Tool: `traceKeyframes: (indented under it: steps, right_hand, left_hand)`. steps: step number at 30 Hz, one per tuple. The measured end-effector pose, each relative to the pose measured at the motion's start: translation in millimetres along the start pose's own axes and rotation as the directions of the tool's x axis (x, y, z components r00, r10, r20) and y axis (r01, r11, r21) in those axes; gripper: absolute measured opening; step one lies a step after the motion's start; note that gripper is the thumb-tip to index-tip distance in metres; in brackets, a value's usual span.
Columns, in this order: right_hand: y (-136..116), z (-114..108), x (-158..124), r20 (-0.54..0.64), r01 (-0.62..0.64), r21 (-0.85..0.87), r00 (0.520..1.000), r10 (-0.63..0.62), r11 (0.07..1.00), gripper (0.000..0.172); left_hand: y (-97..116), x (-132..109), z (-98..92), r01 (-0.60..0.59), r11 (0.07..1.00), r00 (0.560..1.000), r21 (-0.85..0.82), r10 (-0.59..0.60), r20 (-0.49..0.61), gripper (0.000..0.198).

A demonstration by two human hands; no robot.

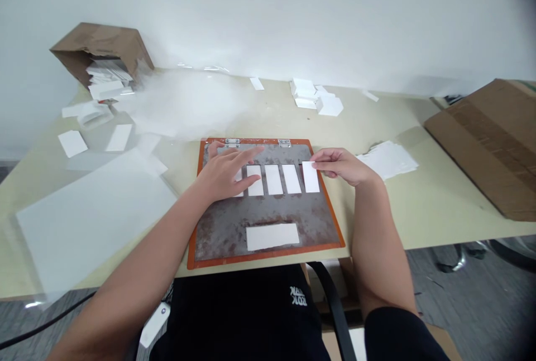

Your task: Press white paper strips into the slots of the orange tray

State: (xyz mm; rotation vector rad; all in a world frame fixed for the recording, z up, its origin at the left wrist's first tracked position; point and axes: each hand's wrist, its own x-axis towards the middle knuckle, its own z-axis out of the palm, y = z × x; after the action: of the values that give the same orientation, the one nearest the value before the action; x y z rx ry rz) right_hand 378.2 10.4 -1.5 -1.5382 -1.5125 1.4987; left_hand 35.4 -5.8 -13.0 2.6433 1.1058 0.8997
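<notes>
A grey metal plate with an orange rim (226, 227) lies on the table in front of me. Several white cards stand in a row on it, among them one in the middle (273, 179). A wider white card (272, 236) lies lower down. My left hand (228, 174) rests flat on the plate with fingers stretched out over the leftmost cards. My right hand (341, 164) pinches the top edge of the rightmost card (310, 178).
A loose stack of white cards (389, 159) lies right of the plate. A large white sheet (92, 213) is at the left. A tipped brown box (100, 48) spills cards at back left. A flat cardboard box (489, 138) lies at right. More cards (314, 97) sit at the back.
</notes>
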Motion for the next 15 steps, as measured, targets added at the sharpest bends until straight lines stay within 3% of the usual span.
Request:
traceKeyframes:
  steps: [15]
  right_hand:
    - [-7.3,4.7,-5.0,-0.085,-0.016,-0.089,0.996,0.008,0.996,0.036]
  left_hand:
    - [1.9,0.5,-0.9,0.04,0.999,0.998,0.002,-0.04,0.043,0.048]
